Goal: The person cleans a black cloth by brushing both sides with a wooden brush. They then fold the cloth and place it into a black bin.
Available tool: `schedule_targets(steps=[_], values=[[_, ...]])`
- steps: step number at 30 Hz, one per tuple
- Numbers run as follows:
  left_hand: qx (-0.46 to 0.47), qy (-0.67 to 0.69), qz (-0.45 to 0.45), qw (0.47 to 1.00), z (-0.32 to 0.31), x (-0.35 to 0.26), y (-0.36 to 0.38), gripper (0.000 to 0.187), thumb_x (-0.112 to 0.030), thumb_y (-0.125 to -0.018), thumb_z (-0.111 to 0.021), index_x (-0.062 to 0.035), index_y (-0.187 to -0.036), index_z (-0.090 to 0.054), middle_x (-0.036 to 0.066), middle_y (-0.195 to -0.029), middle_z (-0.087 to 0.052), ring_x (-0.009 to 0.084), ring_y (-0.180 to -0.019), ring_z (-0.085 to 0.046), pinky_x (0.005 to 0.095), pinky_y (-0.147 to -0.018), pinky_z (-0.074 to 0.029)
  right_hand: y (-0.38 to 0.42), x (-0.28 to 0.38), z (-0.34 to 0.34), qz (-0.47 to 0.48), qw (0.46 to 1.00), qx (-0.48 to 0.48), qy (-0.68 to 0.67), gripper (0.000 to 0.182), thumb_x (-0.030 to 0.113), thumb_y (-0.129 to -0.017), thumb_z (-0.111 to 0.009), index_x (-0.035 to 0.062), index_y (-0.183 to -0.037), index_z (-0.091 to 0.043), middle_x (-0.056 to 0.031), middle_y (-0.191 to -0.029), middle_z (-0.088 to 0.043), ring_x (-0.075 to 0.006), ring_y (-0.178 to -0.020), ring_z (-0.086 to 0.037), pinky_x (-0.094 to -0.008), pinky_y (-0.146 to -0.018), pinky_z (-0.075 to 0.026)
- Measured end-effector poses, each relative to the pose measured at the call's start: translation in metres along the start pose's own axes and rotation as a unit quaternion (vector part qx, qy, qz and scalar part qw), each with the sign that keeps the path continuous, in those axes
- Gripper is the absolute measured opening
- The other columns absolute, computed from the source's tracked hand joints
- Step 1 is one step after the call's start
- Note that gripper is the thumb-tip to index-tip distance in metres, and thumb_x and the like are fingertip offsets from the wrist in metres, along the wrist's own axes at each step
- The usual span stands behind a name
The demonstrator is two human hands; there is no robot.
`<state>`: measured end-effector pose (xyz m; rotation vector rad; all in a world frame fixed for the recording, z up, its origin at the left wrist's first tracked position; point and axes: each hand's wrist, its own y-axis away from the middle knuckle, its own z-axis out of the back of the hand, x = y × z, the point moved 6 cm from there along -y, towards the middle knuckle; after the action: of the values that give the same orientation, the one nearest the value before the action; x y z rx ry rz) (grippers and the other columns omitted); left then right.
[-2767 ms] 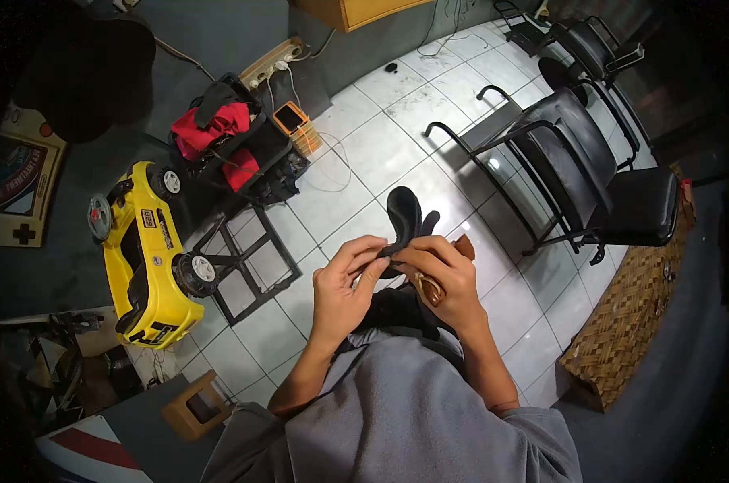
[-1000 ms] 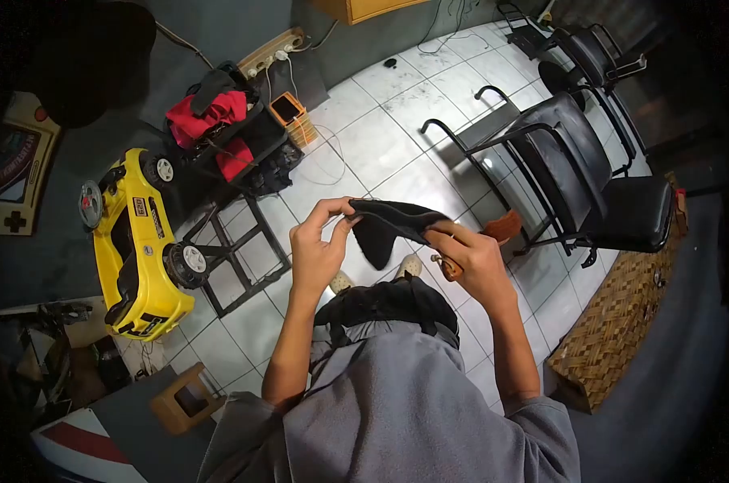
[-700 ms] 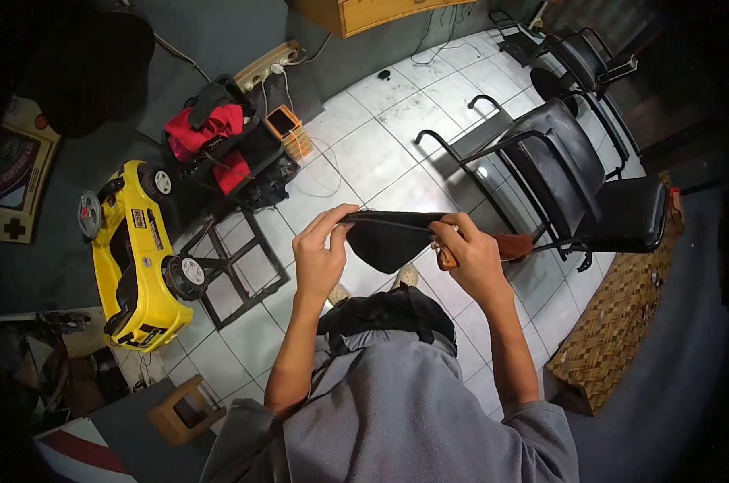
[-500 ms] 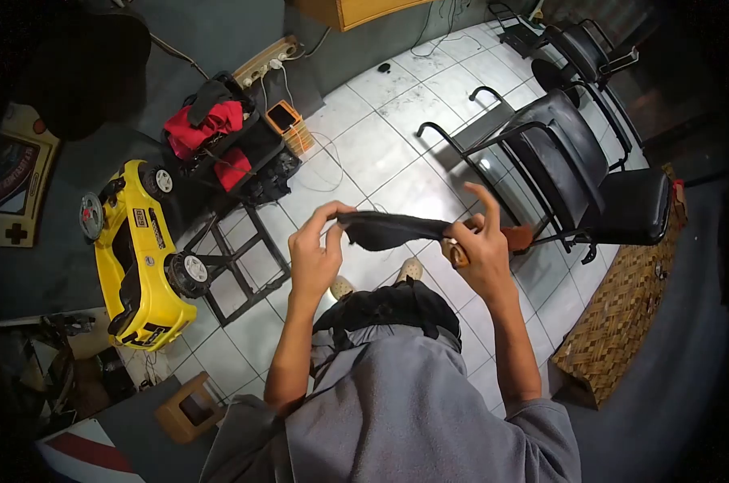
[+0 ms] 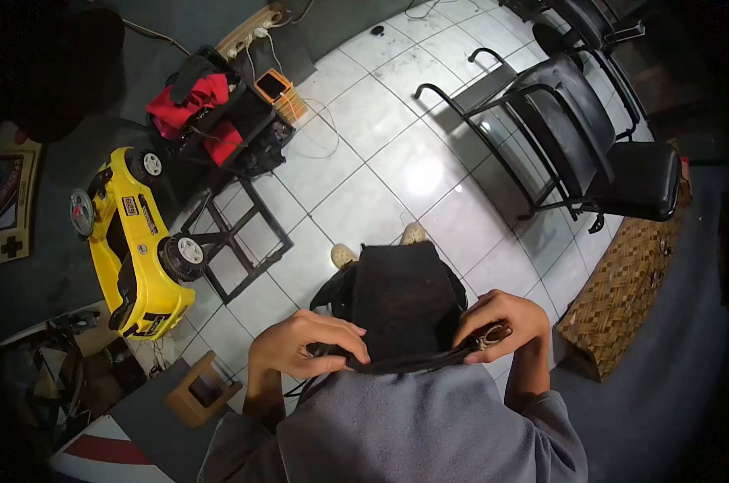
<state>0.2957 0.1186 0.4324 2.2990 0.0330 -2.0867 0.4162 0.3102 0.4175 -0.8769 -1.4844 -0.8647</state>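
A black cloth piece (image 5: pixel 405 302) hangs flat in front of my waist, its upper edge stretched between my two hands against the grey shirt (image 5: pixel 405 419). My left hand (image 5: pixel 312 342) pinches the edge at its left end. At the other end my right hand (image 5: pixel 501 326) grips the same edge, and a brown, shiny object (image 5: pixel 492 334) sits within its fingers, partly hidden. Below the cloth, two light shoes (image 5: pixel 344 255) show on the tiles.
A black-framed chair (image 5: pixel 566 121) stands at the right beside a woven panel (image 5: pixel 622 298). At the left are a yellow toy car (image 5: pixel 135 249), a black metal frame (image 5: pixel 252 233) and a crate with red cloth (image 5: pixel 191 105). White tiles (image 5: pixel 340 185) cover the floor.
Both hands have come down and closer to my body with the black cloth, which was held up and bunched lengthwise and now hangs spread out at my waist.
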Motion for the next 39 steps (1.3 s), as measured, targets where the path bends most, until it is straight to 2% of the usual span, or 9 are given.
schedule_targets(steps=[3,5,7,13,15,19,25,33,39], values=[[0.036,0.025,-0.001,0.999,-0.002,0.004,-0.002,0.024,0.007,-0.066,-0.063,0.0006,-0.09,-0.064,0.01,-0.09,-0.066,0.0231,-0.087,-0.064,0.0409,-0.091,-0.045,-0.003,-0.014,0.013,0.071,0.988,-0.066,-0.119,0.029,0.001,-0.067,-0.063,0.0005,-0.096,-0.065,-0.0126,-0.104,-0.058,-0.0142,-0.071,-0.059,-0.0255,-0.056,-0.046],[0.037,0.04,-0.002,0.998,0.0,0.007,-0.004,0.024,0.006,-0.067,-0.063,0.0004,-0.089,-0.065,0.01,-0.089,-0.067,0.0229,-0.086,-0.064,0.0407,-0.091,-0.046,0.002,-0.035,0.032,-0.077,0.977,-0.166,-0.111,0.052,-0.003,-0.061,-0.052,0.002,-0.113,-0.058,-0.0123,-0.132,-0.044,-0.0177,-0.099,-0.053,-0.0265,-0.077,-0.045],[0.038,0.056,-0.002,0.998,0.003,0.011,-0.005,0.023,0.006,-0.067,-0.064,0.0002,-0.089,-0.065,0.009,-0.088,-0.067,0.0227,-0.085,-0.065,0.0406,-0.09,-0.046,-0.007,-0.05,0.022,-0.073,0.982,-0.154,-0.084,0.06,-0.003,-0.058,-0.052,0.0058,-0.118,-0.056,-0.0097,-0.136,-0.042,-0.0163,-0.095,-0.057,-0.0233,-0.067,-0.046],[0.044,0.106,0.055,0.992,0.009,0.025,-0.006,0.052,0.001,-0.064,-0.068,-0.0023,-0.114,-0.055,0.014,-0.125,-0.049,0.0261,-0.119,-0.045,0.039,-0.101,-0.034,-0.003,-0.078,0.004,-0.263,0.958,-0.046,-0.1,0.062,-0.005,-0.058,-0.056,0.0093,-0.118,-0.057,-0.0083,-0.134,-0.044,-0.0161,-0.091,-0.059,-0.0257,-0.072,-0.047],[0.062,-0.144,0.09,0.983,0.012,0.045,-0.005,0.066,0.0,-0.062,-0.068,-0.0043,-0.125,-0.046,0.014,-0.136,-0.037,0.0268,-0.127,-0.034,0.0384,-0.104,-0.03,-0.005,-0.089,0.006,-0.184,0.979,-0.059,-0.067,0.061,-0.005,-0.059,-0.057,0.0097,-0.118,-0.057,-0.0088,-0.132,-0.047,-0.0164,-0.089,-0.059,-0.0255,-0.072,-0.047],[0.01,-0.086,0.139,0.987,0.015,0.059,-0.009,0.069,0.004,-0.06,-0.062,-0.0086,-0.126,-0.047,0.011,-0.137,-0.039,0.0283,-0.128,-0.033,0.0393,-0.105,-0.028,-0.004,-0.076,0.009,-0.038,0.978,-0.171,0.116,0.055,-0.002,-0.059,-0.059,0.0085,-0.113,-0.06,-0.0094,-0.124,-0.054,-0.0191,-0.094,-0.06,-0.0265,-0.074,-0.048],[0.013,-0.235,0.142,0.962,0.014,0.076,-0.004,0.065,0.005,-0.059,-0.054,-0.0086,-0.122,-0.052,0.01,-0.136,-0.04,0.0268,-0.127,-0.036,0.037,-0.102,-0.032,0.009,-0.099,0.014,-0.101,0.981,-0.165,-0.012,0.049,0.0,-0.06,-0.058,0.0038,-0.108,-0.062,-0.011,-0.112,-0.061,-0.0232,-0.098,-0.061,-0.0287,-0.082,-0.047],[-0.136,-0.045,0.196,0.97,0.003,0.107,-0.001,0.055,0.005,-0.062,-0.059,-0.0054,-0.115,-0.058,0.013,-0.118,-0.057,0.027,-0.109,-0.054,0.0375,-0.097,-0.038,0.018,-0.12,0.009,-0.239,0.961,-0.122,-0.068,0.048,-0.005,-0.062,-0.055,0.004,-0.109,-0.062,-0.0091,-0.109,-0.062,-0.0122,-0.08,-0.059,-0.0233,-0.066,-0.046],[-0.153,-0.03,0.22,0.963,-0.008,0.119,0.0,0.053,0.007,-0.061,-0.055,-0.0017,-0.113,-0.056,0.014,-0.113,-0.059,0.0286,-0.106,-0.055,0.0346,-0.095,-0.04,0.031,-0.148,-0.003,-0.163,0.945,-0.247,-0.14,0.033,-0.006,-0.072,-0.053,0.0003,-0.103,-0.062,-0.0054,-0.103,-0.058,-0.0095,-0.078,-0.055,-0.0213,-0.067,-0.043]])
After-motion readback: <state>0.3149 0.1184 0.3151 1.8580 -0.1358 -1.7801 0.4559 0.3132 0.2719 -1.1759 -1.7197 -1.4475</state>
